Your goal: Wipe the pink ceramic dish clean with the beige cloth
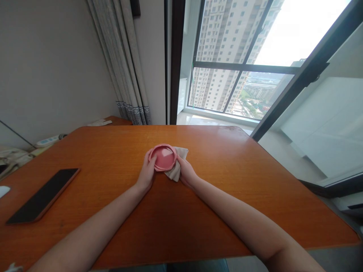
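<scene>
A round pink dish (pixel 163 159) with a raised, wavy rim is held over the middle of the wooden table (pixel 215 211), its hollow side facing me. My left hand (pixel 147 170) grips its left edge, thumb over the rim. At the dish's right side my right hand (pixel 186 170) is closed on a light beige cloth (pixel 175 173), which lies against the right edge of the dish and partly behind it. The fingers of both hands are partly hidden behind the dish and cloth.
A dark tablet-like slab (pixel 44 196) with a reddish edge lies on the table at left. Beyond the left edge are a power strip (pixel 48 141) and bunched fabric (pixel 13 158). A grey curtain (pixel 121 56) hangs behind the table, with a large window (pixel 218 87) at right.
</scene>
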`<state>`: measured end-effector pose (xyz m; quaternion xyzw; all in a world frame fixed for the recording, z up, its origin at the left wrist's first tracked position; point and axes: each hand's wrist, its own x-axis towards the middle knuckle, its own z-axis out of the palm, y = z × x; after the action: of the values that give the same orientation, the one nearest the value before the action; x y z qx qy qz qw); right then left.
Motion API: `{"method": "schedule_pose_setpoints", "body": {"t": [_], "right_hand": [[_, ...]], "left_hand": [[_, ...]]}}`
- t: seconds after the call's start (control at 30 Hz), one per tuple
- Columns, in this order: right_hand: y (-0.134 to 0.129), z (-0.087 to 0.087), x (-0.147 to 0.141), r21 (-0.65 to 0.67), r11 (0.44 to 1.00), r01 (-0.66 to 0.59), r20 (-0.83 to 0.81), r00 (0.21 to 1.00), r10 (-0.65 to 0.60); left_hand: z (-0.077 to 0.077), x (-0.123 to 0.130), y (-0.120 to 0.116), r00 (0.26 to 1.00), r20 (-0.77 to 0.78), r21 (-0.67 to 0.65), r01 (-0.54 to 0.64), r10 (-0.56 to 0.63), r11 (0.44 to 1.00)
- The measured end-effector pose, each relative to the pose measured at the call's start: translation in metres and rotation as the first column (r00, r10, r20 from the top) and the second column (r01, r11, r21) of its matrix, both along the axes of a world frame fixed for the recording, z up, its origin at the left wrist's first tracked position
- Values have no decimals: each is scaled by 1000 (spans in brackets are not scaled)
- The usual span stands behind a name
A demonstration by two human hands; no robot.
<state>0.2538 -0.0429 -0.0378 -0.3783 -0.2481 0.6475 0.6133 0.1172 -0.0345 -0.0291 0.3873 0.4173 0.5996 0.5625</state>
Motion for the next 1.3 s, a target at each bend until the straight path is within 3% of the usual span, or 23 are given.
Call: {"method": "schedule_pose_setpoints", "body": {"t": [0.1,0.17,0.27,0.4,0.5,0.67,0.8,0.93,1.03,1.13,1.2,1.3], "right_hand": [[3,-2,6,32,998,46,95,994,-49],[3,-3,7,22,998,57,154,986,-59],[1,-4,5,1,1000,31,169,985,-31],[-2,-6,-1,40,997,-70,101,993,66],[-1,-6,0,51,997,-51,93,995,46],[3,-1,8,8,1000,25,117,993,-26],[0,1,4,-12,997,-73,38,997,73],[-3,-1,0,-27,983,-181,18,983,182],[-3,-1,2,-24,993,-113,39,993,114],[-2,3,7,-1,1000,-15,92,996,15],[-2,6,10,29,999,18,139,990,-22],[1,10,14,111,990,83,183,978,-103]], "left_hand": [[-10,-4,3,987,-152,24,-56,59,998],[-13,-4,4,985,-167,8,-38,38,999],[-9,-2,4,998,-56,40,-24,26,999],[0,1,2,985,172,-37,-29,35,999],[1,0,1,989,144,-35,-41,45,999],[-1,1,-3,997,72,-156,0,12,988],[2,3,-4,993,113,-74,-32,41,997],[6,0,-3,972,217,-94,-71,90,993],[9,-2,-2,978,209,-105,30,-7,994],[10,-3,-2,973,200,-221,159,-115,962],[10,-3,-1,970,233,-269,129,-66,955],[10,-6,1,954,298,-192,27,32,981]]}}
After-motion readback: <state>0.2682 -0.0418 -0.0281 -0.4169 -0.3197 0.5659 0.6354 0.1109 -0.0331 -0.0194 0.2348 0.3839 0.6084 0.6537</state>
